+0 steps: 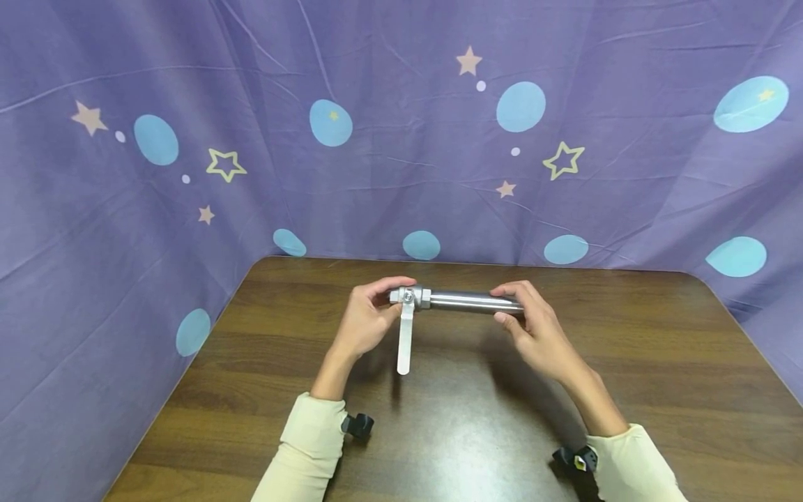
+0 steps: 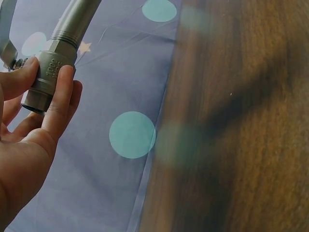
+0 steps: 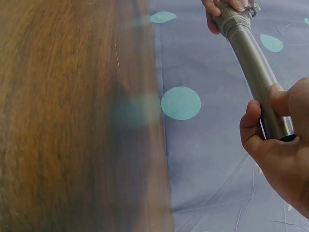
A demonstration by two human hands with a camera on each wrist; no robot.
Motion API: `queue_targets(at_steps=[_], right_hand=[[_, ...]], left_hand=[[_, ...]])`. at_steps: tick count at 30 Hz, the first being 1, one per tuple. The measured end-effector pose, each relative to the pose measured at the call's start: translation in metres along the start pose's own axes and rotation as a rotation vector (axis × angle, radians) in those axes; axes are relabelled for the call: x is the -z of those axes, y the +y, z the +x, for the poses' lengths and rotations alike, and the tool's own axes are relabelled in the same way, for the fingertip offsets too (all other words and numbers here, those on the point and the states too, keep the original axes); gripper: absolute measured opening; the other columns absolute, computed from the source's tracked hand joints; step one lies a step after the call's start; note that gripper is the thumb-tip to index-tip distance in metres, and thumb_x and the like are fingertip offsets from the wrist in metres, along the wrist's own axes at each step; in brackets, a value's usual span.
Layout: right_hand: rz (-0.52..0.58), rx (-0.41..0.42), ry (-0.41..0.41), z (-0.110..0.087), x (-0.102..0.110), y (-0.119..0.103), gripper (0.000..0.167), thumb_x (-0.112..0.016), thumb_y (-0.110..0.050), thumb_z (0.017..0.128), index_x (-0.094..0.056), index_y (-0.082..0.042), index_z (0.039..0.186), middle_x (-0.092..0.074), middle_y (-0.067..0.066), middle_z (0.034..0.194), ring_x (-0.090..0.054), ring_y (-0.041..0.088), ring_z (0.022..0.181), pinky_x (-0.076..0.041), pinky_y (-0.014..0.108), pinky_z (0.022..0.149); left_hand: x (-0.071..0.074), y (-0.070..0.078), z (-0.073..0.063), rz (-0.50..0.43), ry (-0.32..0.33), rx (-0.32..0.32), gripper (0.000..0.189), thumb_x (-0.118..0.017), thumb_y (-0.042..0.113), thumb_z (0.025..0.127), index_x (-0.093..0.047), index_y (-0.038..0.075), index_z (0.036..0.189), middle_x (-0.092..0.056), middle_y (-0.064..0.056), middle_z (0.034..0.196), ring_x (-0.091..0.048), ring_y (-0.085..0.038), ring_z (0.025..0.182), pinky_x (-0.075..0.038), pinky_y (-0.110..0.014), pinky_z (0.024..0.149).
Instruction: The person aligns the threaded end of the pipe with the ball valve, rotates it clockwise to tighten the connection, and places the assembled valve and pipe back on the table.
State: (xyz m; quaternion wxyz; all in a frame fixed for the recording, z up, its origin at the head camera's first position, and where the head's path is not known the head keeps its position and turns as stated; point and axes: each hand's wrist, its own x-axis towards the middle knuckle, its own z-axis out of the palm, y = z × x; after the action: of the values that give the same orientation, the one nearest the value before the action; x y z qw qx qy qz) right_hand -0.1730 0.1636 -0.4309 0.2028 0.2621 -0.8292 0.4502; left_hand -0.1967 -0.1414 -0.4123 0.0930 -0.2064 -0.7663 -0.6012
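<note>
My left hand grips a metal ball valve by its body, thumb on the near side and fingers on the far side. A pale lever handle sticks out from the valve toward me. Joined to the valve's right end is a shiny steel pipe, held level above the table. Its far right end is pinched between thumb and fingers of my right hand. Threads show where pipe and valve meet in the left wrist view. The pipe's open end faces the right palm.
A brown wooden table lies below, with shadows of the hands and valve on it. Behind and to the left hangs a purple curtain with stars and blue dots. Each wrist wears a small black camera.
</note>
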Motion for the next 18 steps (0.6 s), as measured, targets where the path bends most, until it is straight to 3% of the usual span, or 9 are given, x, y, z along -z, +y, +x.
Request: queue_targets(at_steps=[10, 18], right_hand=[[0.056, -0.073, 0.041, 0.0002, -0.0001, 0.0003, 0.032, -0.066, 0.005, 0.1, -0.073, -0.009, 0.128, -0.066, 0.003, 0.105, -0.057, 0.006, 0.071, -0.049, 0.018, 0.061], [0.097, -0.092, 0.056, 0.0005, -0.0001, 0.0012, 0.027, -0.063, 0.001, 0.104, -0.075, -0.007, 0.126, -0.063, 0.005, 0.097, -0.058, 0.008, 0.067, -0.048, 0.019, 0.056]], left_hand=[[-0.0004, -0.0012, -0.0004, 0.002, -0.006, 0.002, 0.044, -0.066, -0.018, 0.085, -0.077, -0.001, 0.125, -0.078, -0.022, 0.122, -0.069, -0.01, 0.099, -0.062, -0.041, 0.094], [-0.0017, -0.0006, -0.0004, -0.008, -0.012, 0.002, 0.045, -0.064, -0.018, 0.085, -0.077, -0.001, 0.125, -0.077, -0.022, 0.123, -0.069, -0.01, 0.099, -0.063, -0.04, 0.093]])
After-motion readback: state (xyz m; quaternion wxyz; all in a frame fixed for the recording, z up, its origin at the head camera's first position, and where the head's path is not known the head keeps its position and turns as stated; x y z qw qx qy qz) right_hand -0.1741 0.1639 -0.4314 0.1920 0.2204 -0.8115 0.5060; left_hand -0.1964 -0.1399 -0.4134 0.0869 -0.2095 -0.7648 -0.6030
